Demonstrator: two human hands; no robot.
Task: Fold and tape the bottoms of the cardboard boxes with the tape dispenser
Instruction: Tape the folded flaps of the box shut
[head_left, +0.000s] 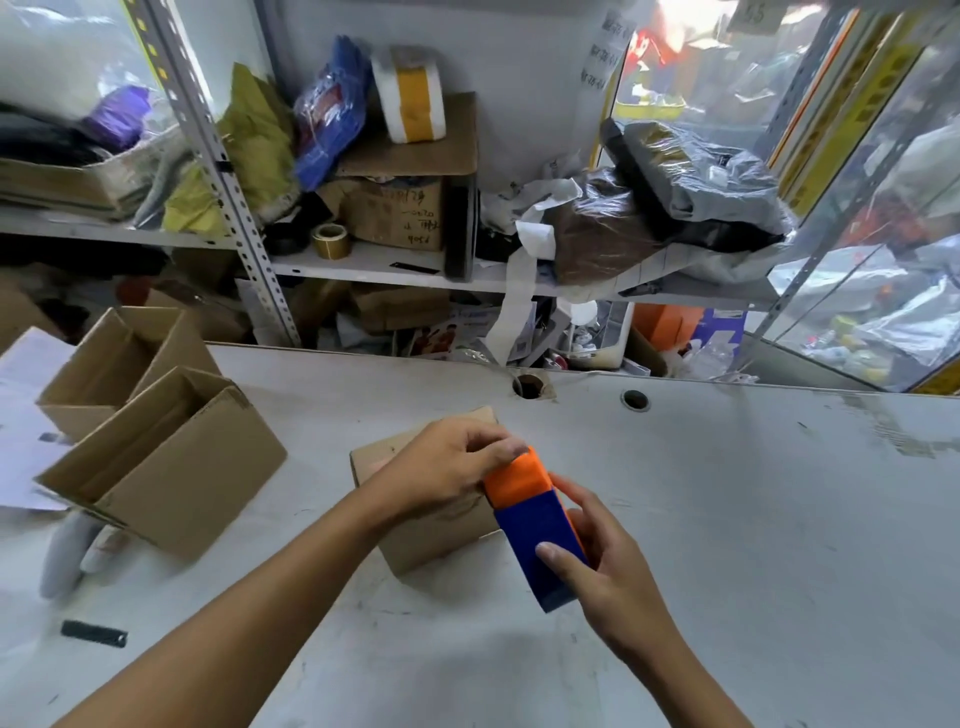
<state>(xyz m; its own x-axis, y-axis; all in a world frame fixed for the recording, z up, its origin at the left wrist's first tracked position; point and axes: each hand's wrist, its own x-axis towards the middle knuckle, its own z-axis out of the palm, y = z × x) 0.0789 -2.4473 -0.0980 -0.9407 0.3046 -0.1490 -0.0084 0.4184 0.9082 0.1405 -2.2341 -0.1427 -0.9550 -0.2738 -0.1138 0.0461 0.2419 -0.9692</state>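
Observation:
A small cardboard box stands on the white table in front of me, its folded bottom facing up. My right hand grips the blue body of an orange-and-blue tape dispenser, held tilted over the box's right side. My left hand lies on top of the box, its fingertips pinching at the dispenser's orange front end. Whether tape is drawn out there is hidden by the fingers.
Two open cardboard boxes stand at the left on sheets of paper. A black strip lies near the left front. Two round holes pierce the table's far edge. Cluttered metal shelves rise behind.

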